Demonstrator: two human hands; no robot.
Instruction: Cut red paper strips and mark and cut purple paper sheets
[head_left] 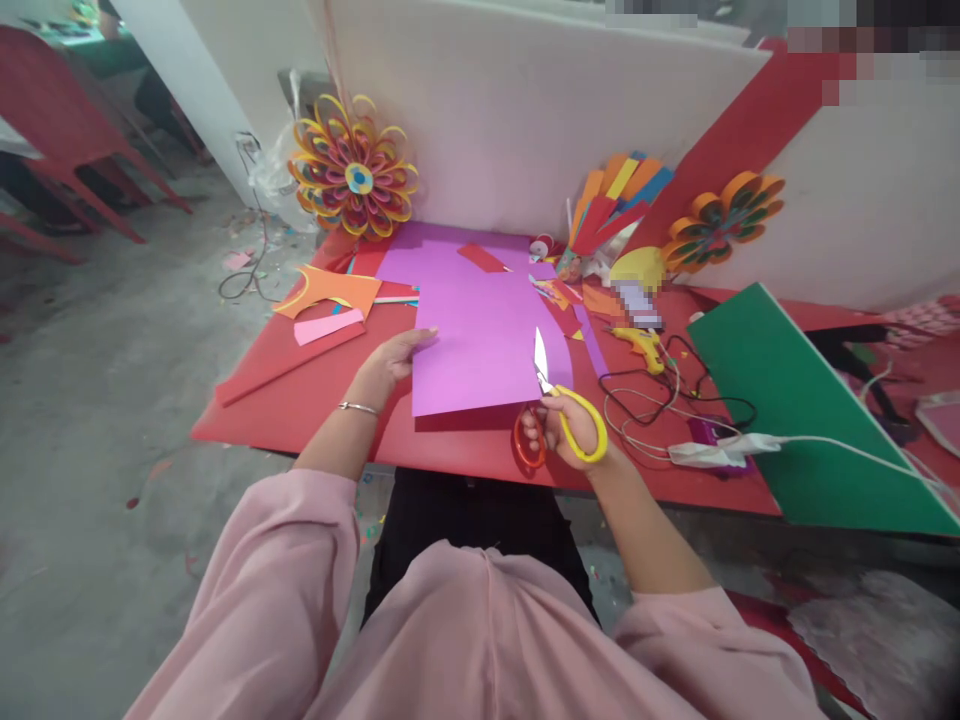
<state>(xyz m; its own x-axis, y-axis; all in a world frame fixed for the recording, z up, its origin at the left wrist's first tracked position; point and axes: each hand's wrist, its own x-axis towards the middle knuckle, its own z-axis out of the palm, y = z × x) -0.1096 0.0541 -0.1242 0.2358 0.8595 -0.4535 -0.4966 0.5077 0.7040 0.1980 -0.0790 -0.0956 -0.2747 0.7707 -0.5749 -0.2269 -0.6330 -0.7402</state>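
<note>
My left hand [397, 358] grips the left edge of a purple paper sheet [480, 340], thumb on top and the other fingers out of sight beneath it. The sheet is raised a little off the red tabletop at its near edge, and its right edge is curved. In my right hand [566, 432] is a pair of scissors [541, 365], one loop yellow and the other red. The loops are spread apart. One blade shows above the sheet near its front right corner; the other blade is hidden. Another purple sheet [442, 250] lies behind.
Orange cut-out paper [330, 293] and a pink strip [328, 326] lie left. To the right are a yellow glue gun [641, 348], tangled cables, a power strip [720, 450] and a green board [817, 420]. Paper flowers [358, 178] lean at the back near coloured strips [619, 195].
</note>
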